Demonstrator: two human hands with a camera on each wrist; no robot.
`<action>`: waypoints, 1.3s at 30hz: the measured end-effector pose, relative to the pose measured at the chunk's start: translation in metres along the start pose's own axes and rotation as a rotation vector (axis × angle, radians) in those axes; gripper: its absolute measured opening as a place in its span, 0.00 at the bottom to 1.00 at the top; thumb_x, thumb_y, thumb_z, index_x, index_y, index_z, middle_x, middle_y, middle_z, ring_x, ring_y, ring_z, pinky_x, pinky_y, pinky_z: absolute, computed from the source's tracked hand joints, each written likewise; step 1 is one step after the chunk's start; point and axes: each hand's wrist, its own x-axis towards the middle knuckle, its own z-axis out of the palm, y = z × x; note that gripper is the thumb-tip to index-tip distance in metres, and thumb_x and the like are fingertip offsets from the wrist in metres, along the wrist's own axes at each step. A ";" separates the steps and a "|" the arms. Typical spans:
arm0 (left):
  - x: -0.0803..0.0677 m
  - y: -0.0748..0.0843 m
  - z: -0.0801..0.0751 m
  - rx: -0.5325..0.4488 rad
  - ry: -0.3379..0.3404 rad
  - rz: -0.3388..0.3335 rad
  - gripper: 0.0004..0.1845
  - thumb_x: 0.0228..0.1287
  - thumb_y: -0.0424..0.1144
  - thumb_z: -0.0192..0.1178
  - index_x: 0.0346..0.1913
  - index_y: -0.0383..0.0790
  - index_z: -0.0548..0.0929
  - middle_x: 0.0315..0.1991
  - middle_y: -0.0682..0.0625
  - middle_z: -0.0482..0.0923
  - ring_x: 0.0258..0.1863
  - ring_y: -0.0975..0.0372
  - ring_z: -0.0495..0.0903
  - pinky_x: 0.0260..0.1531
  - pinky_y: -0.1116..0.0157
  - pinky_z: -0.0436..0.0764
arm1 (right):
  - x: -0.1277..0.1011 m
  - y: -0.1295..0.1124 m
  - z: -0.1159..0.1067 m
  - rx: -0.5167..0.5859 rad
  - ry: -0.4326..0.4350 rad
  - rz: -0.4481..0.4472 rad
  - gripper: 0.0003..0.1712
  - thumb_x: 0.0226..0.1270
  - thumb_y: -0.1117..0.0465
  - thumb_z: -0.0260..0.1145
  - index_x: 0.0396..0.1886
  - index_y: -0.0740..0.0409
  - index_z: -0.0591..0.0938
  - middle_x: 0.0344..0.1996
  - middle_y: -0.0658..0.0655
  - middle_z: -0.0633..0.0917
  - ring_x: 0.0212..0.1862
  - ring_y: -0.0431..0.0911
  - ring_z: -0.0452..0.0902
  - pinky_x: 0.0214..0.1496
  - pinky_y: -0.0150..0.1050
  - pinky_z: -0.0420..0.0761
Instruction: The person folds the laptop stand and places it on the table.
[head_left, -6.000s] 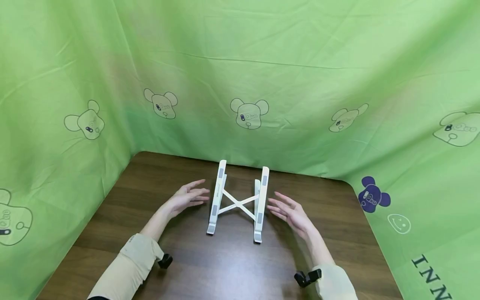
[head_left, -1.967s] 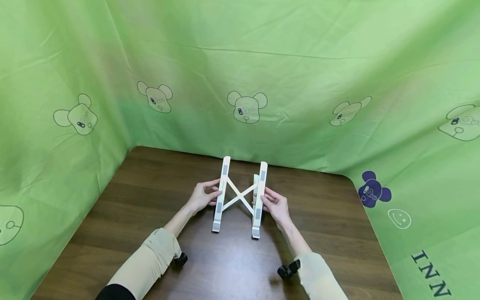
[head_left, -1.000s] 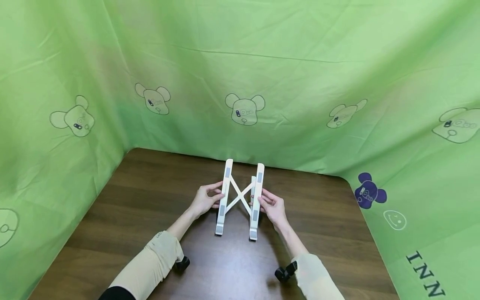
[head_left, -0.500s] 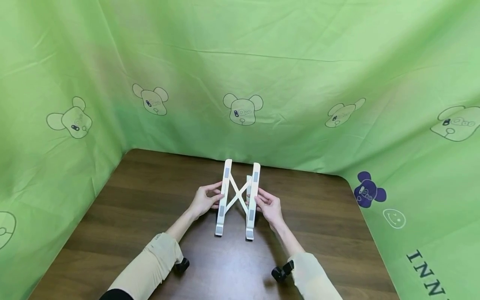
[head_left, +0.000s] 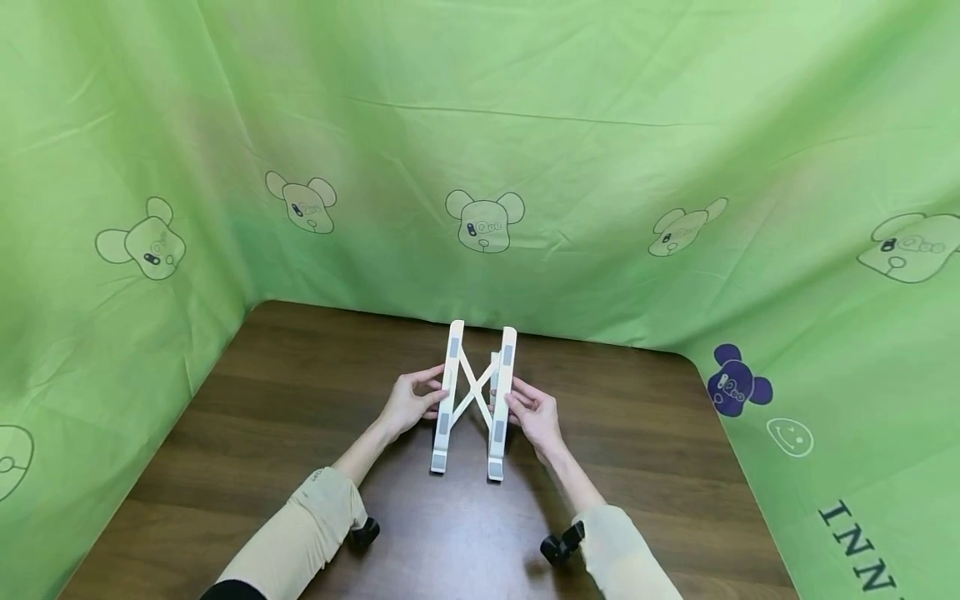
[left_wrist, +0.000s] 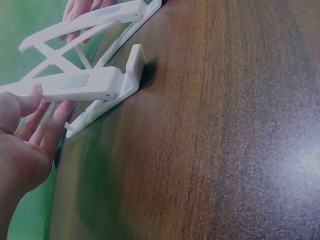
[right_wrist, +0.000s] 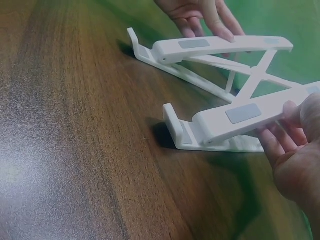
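Evidently both hands, left hand (head_left: pixel 411 406) and right hand (head_left: pixel 534 415), grip the white plastic folding stand (head_left: pixel 472 398); press its rails evenly.

A dark wooden table (head_left: pixel 285 433) sits inside green cloth (head_left: pixel 525 125) walls (printed with cartoon bear heads (head_left: pixel 484 220)).

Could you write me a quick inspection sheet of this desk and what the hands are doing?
Surface: dark wooden table.
Job's things: white folding stand, on the table, rails close together, cross braces between.
Clutter: nothing seen.
Grippers: left hand grips the left rail; right hand grips the right rail.
Cables: nothing seen.
Surroundings: green cloth with bear prints on three sides; beige sleeves.
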 end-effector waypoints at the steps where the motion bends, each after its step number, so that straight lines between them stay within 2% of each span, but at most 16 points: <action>1: 0.000 0.000 0.000 0.002 0.000 0.003 0.29 0.74 0.24 0.68 0.76 0.32 0.79 0.44 0.42 0.86 0.34 0.63 0.89 0.37 0.58 0.95 | 0.000 0.000 0.001 -0.004 0.001 0.003 0.29 0.81 0.78 0.59 0.78 0.81 0.68 0.60 0.84 0.81 0.35 0.36 0.94 0.42 0.27 0.91; 11: -0.005 -0.003 0.004 -0.003 0.006 -0.015 0.29 0.74 0.24 0.68 0.76 0.32 0.79 0.44 0.42 0.85 0.32 0.66 0.87 0.32 0.66 0.93 | -0.002 0.007 0.011 -0.055 0.002 0.021 0.30 0.80 0.76 0.62 0.78 0.78 0.70 0.60 0.80 0.83 0.38 0.31 0.91 0.40 0.25 0.89; 23: -0.003 -0.003 0.003 0.002 -0.007 -0.004 0.29 0.74 0.24 0.67 0.77 0.31 0.77 0.47 0.37 0.87 0.32 0.62 0.89 0.34 0.63 0.94 | -0.001 0.004 0.020 -0.070 0.010 0.002 0.29 0.80 0.76 0.62 0.77 0.77 0.71 0.61 0.81 0.82 0.39 0.27 0.89 0.40 0.23 0.88; 39: 0.000 -0.001 0.007 0.003 -0.018 -0.017 0.30 0.74 0.24 0.67 0.77 0.34 0.78 0.50 0.34 0.89 0.32 0.64 0.89 0.36 0.62 0.95 | 0.001 0.001 0.032 -0.123 0.021 -0.015 0.28 0.79 0.76 0.64 0.75 0.77 0.73 0.61 0.82 0.83 0.40 0.32 0.89 0.39 0.26 0.90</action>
